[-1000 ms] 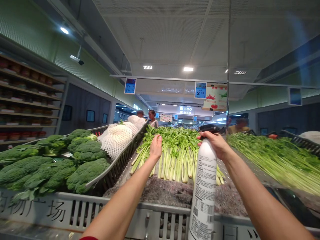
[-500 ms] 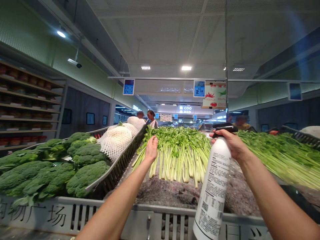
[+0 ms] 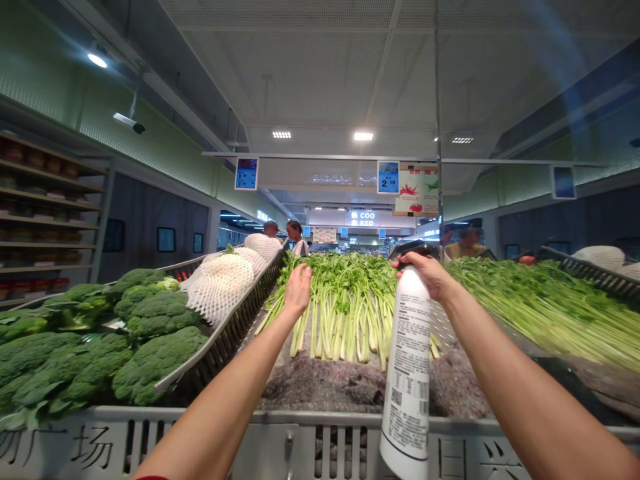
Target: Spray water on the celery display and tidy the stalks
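Observation:
My right hand (image 3: 426, 272) grips a white spray bottle (image 3: 409, 373) by its black spray head (image 3: 414, 250). The bottle stands almost upright in front of the right edge of the celery, and its printed label faces me. A broad row of celery (image 3: 345, 323) lies with leaves to the back and pale stalk ends to the front. By the left side of the celery leaves is my left hand (image 3: 298, 291), its fingers stretched out and nothing seen in it. Whether its fingertips touch the leaves I cannot tell.
Broccoli (image 3: 160, 310) and white vegetables in foam nets (image 3: 220, 283) fill the left side, behind a slatted black divider (image 3: 230, 333). A grey crate edge (image 3: 260, 427) runs along the front. A mirror-like panel (image 3: 525, 220) stands at right. Two people (image 3: 295, 233) are farther back.
The spray bottle and my right hand have moved left, closer across the celery's right edge. My left hand stays by the leaves. The whole view has shifted slightly.

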Demonstrator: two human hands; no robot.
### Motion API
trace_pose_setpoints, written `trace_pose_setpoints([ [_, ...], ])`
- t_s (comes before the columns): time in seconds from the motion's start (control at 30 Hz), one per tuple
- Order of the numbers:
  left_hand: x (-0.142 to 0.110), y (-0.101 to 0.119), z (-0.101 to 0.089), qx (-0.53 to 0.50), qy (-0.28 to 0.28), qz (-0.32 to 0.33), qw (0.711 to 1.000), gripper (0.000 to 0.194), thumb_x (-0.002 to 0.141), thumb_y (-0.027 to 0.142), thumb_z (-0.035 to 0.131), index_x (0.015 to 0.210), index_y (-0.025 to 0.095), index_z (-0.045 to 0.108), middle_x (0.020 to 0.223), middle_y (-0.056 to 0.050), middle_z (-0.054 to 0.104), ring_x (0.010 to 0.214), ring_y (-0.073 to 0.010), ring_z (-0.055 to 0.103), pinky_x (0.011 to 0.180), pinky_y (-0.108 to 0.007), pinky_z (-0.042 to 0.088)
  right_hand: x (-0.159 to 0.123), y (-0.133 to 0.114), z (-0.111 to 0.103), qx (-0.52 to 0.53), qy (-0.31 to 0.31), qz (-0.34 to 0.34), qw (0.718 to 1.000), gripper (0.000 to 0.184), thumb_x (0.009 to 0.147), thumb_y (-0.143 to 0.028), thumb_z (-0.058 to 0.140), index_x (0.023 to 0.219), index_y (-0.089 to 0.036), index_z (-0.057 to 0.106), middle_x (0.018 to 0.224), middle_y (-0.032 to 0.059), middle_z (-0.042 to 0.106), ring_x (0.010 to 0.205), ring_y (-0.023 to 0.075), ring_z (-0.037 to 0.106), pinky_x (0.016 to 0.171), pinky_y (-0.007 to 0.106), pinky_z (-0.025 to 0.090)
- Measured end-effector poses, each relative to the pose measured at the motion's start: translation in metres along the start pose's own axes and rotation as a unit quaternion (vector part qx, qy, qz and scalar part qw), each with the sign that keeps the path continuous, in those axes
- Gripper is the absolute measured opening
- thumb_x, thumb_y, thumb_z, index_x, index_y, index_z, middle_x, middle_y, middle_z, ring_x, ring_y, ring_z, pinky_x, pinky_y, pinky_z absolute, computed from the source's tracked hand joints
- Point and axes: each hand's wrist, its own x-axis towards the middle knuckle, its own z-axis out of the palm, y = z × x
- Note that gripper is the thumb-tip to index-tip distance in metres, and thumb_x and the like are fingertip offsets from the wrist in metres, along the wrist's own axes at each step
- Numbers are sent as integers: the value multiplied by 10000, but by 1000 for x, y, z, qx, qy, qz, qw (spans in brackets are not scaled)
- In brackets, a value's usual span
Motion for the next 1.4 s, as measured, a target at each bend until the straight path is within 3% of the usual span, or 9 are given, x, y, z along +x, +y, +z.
trace_pose_setpoints([
  [0.2, 8, 10, 9, 9, 5, -23, 1000, 472, 812, 424, 282, 1129, 130, 473, 1185, -130, 494, 1078, -234, 453, 906, -374, 330, 17, 7, 24, -41, -16, 35, 998, 127, 600, -79, 551, 688, -143, 486, 521, 19, 576, 389, 136, 536, 348, 253, 457],
  [0.4, -2, 14, 20, -29, -9, -24, 999, 471, 813, 442, 274, 1126, 152, 473, 1188, -109, 498, 1083, -221, 450, 909, -367, 330, 11, 24, 35, -44, -35, 52, 997, 137, 592, -82, 548, 681, -156, 474, 515, 13, 576, 399, 131, 534, 361, 246, 461],
  [0.67, -3, 22, 21, -48, -7, -32, 998, 455, 813, 436, 279, 1118, 159, 474, 1188, -98, 501, 1098, -203, 440, 921, -336, 318, 6, 28, 31, -41, -28, 41, 998, 131, 587, -98, 555, 662, -167, 472, 510, 2, 564, 398, 130, 531, 356, 250, 456],
  [1.03, 3, 20, 1, -31, 15, -14, 999, 444, 822, 400, 280, 1122, 135, 474, 1187, -112, 498, 1095, -204, 440, 923, -333, 314, -13, 18, 16, -1, -41, -6, 999, 151, 585, -128, 577, 725, -146, 522, 634, 27, 610, 434, 112, 543, 368, 221, 442],
  [1.4, -15, 6, 15, -64, -6, -9, 998, 432, 819, 412, 290, 1113, 159, 483, 1161, -90, 525, 1064, -194, 472, 898, -334, 349, -17, 14, 24, -14, -64, -18, 998, 119, 596, -124, 548, 715, -134, 542, 629, 29, 612, 412, 96, 526, 358, 203, 416],
])
